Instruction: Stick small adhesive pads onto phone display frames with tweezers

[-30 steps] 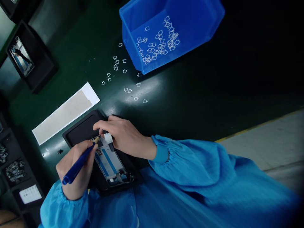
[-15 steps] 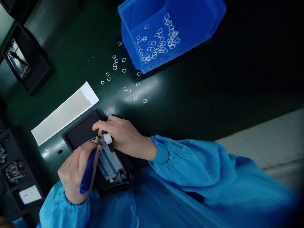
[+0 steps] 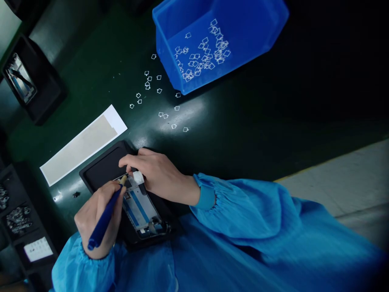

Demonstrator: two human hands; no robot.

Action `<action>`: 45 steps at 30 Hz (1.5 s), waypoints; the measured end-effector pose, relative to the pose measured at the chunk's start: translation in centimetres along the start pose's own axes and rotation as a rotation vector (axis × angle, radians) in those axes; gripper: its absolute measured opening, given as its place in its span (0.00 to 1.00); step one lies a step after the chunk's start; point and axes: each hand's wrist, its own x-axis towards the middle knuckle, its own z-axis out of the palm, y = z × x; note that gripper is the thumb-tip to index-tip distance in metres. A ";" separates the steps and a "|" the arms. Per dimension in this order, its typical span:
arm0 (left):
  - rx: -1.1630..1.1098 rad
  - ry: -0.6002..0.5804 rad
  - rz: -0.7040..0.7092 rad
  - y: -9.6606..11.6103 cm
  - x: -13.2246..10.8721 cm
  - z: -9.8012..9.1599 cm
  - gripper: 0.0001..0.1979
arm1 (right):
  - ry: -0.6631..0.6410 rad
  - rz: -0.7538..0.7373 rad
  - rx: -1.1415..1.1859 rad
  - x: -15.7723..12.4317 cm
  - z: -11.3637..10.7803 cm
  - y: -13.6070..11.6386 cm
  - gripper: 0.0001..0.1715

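My left hand (image 3: 99, 215) is closed around a blue pen-shaped tool (image 3: 105, 221) with a beige tip. The tip touches or nearly touches the upper end of an opened phone body (image 3: 141, 209), which shows blue strips and silver metal. The phone lies in a black fixture tray (image 3: 100, 172). Across the phone's upper right edge, my right hand (image 3: 162, 176) has its fingers curled, index finger bent over the top. A small white piece (image 3: 138, 177) shows beside these fingers; whatever they grip is hidden.
Beyond my hands, a blue bin (image 3: 170, 73) holds many small white frames, with several loose ones (image 3: 147, 86) on the green table. A white-edged sheet (image 3: 80, 150) lies left. A second black tray (image 3: 48, 89) with a phone and a compartment box (image 3: 30, 194) of small parts stand farther left.
The blue tool now leans lower, its rear end shifted left, and my left hand has turned slightly left with it. More of the phone's middle shows. My right hand has stayed in place.
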 end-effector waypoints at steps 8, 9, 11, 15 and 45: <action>0.050 -0.074 0.006 0.4 1.2 -0.2 0.05 | 0.032 -0.026 -0.016 -0.2 0.2 0.2 0.13; 0.047 -0.074 -0.005 0.3 1.1 -0.1 0.05 | 0.033 -0.031 -0.025 -0.2 0.2 0.2 0.14; 0.032 -0.066 -0.020 0.1 0.8 0.0 0.04 | 0.031 -0.029 -0.031 -0.2 0.2 0.2 0.14; 0.017 -0.045 0.009 0.3 0.4 -0.1 0.06 | 0.017 -0.021 -0.009 -0.1 0.1 0.1 0.11; -0.080 -0.133 -0.036 -0.2 1.2 -0.2 0.04 | 0.036 -0.033 -0.023 -0.3 0.4 0.3 0.15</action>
